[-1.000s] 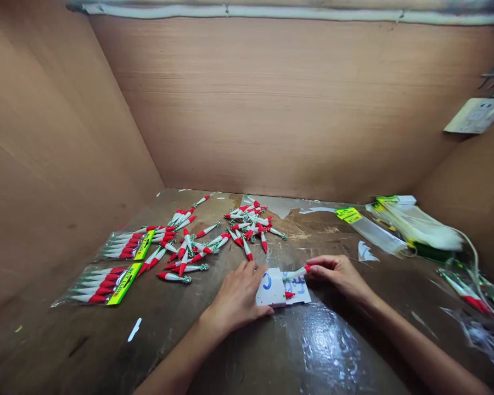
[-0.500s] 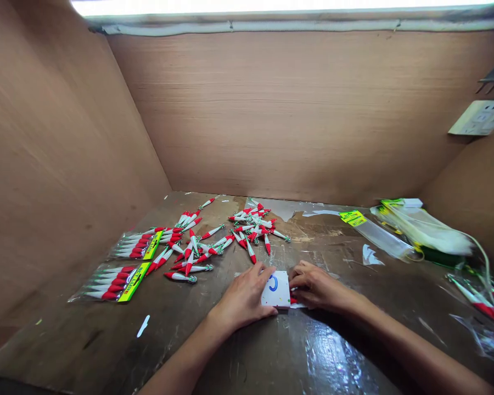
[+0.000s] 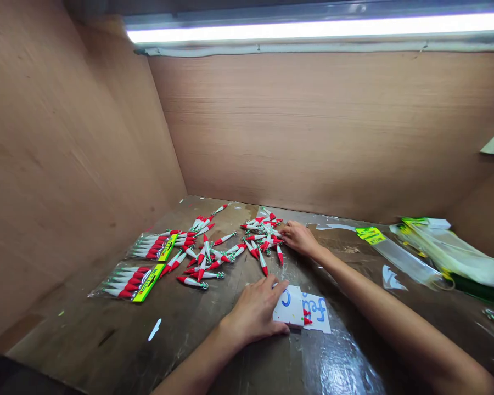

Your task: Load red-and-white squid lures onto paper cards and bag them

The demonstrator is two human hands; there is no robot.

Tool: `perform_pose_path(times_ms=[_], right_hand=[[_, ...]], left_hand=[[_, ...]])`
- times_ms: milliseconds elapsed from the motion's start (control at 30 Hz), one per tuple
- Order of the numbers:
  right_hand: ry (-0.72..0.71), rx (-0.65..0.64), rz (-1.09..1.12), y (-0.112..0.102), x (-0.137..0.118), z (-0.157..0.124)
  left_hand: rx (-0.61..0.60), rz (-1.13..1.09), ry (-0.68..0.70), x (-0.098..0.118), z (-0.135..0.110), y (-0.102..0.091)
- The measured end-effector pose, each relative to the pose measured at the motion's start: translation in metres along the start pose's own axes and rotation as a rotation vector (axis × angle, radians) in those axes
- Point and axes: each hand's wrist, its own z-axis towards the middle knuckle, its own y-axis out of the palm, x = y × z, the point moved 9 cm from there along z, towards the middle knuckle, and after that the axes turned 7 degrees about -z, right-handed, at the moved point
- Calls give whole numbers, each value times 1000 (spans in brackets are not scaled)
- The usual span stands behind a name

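My left hand (image 3: 260,308) is closed round a small white box (image 3: 287,310) marked with a blue letter, holding it on the table. Red lure tips poke out of the box's right side, over a white card (image 3: 320,314) with blue handwriting. Farther back, my right hand (image 3: 299,237) reaches to the right edge of a loose heap of red-and-white squid jigs (image 3: 258,230). Its fingers are pinched at a jig there; the fingertips are partly hidden. More loose squid jigs (image 3: 206,255) lie to the left of that heap.
Two clear packs of jigs with yellow-green headers (image 3: 148,282) lie at the left. Clear header bags (image 3: 399,255) and a stack of bags (image 3: 453,241) are at the right. White scraps (image 3: 154,329) dot the table. Wooden walls (image 3: 313,126) enclose it under a tube light.
My right hand has left the box's right side and moved back to the jig heap, uncovering the card and red tips. My left hand stays on the box. The view has tilted up and shifted left.
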Motion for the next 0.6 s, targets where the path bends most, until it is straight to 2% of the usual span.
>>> perform_pose_path(times_ms=[133, 233, 300, 367, 433, 533, 600], right_hand=[[39, 67, 106, -10, 9, -10], [104, 134, 216, -29, 15, -26], [166, 138, 394, -42, 19, -46], [231, 51, 637, -49, 20, -75], [266, -118, 752, -51, 16, -111], [329, -324, 645, -54, 14, -169], [363, -374, 477, -57, 14, -195]], left_hand=[[16, 9, 0, 0, 0, -1], [21, -4, 7, 1, 0, -4], [25, -7, 23, 4, 0, -6], [23, -9, 30, 4, 0, -7], [24, -18, 20, 3, 1, -6], [40, -41, 8, 0, 3, -5], [44, -53, 17, 0, 4, -4]])
